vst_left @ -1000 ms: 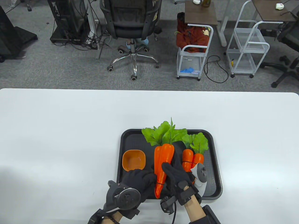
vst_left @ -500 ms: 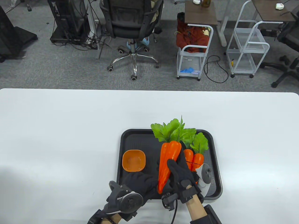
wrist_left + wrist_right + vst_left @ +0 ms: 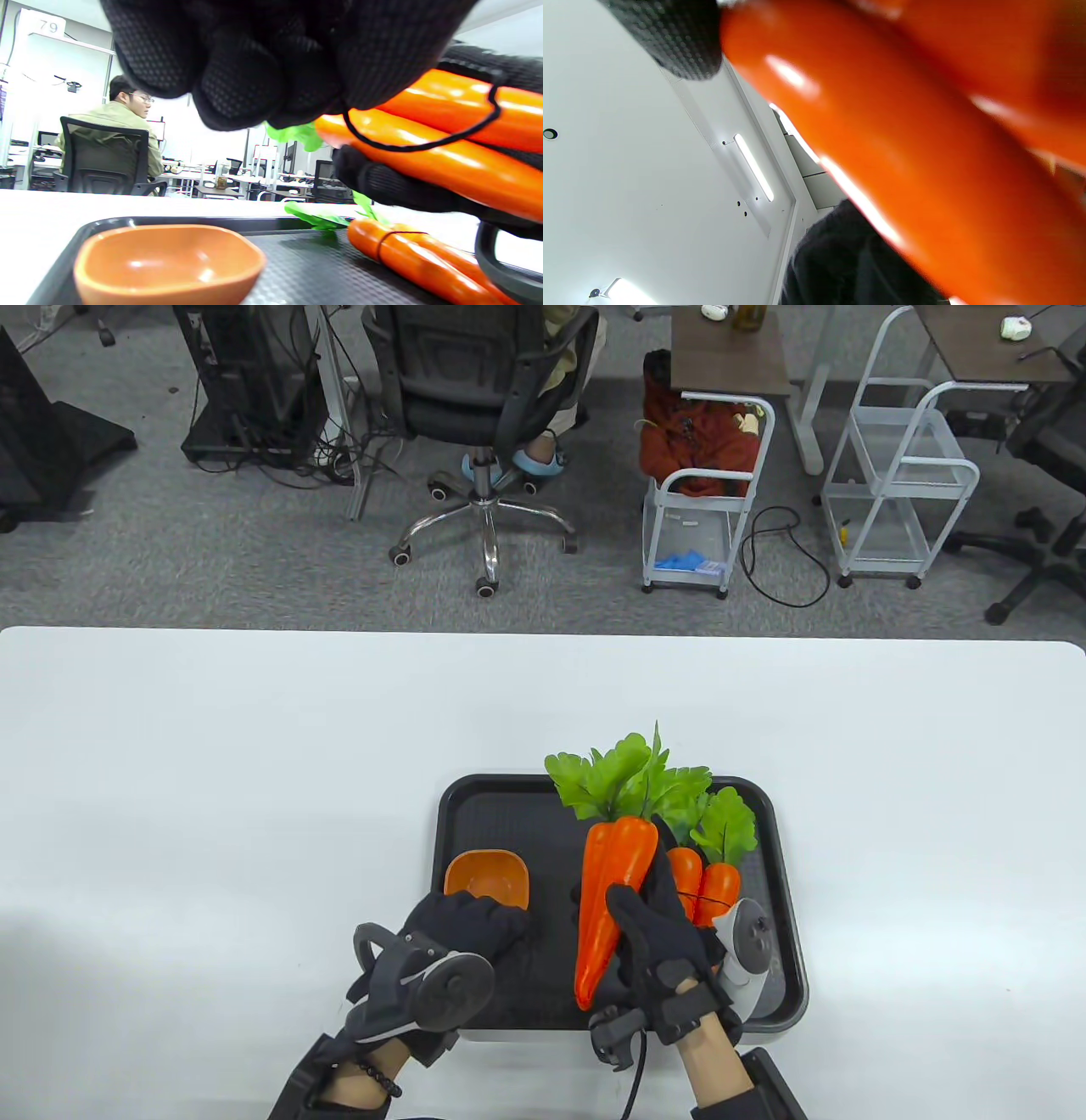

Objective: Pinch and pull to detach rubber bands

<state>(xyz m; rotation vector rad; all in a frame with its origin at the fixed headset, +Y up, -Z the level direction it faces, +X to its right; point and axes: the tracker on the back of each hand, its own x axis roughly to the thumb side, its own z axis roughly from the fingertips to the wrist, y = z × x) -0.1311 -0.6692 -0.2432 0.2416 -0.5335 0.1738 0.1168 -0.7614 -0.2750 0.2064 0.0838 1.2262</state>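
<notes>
Band (image 3: 424,146) off carrots (image 3: 612,891); L hand (image 3: 462,929) moved left.

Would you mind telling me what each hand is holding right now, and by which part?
The right hand grips the carrot bundle around its lower half. The left hand pinches the black rubber band, stretching it.

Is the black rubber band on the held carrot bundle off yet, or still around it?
Off: the band hangs from the left hand, dangling in front of the carrots.
</notes>
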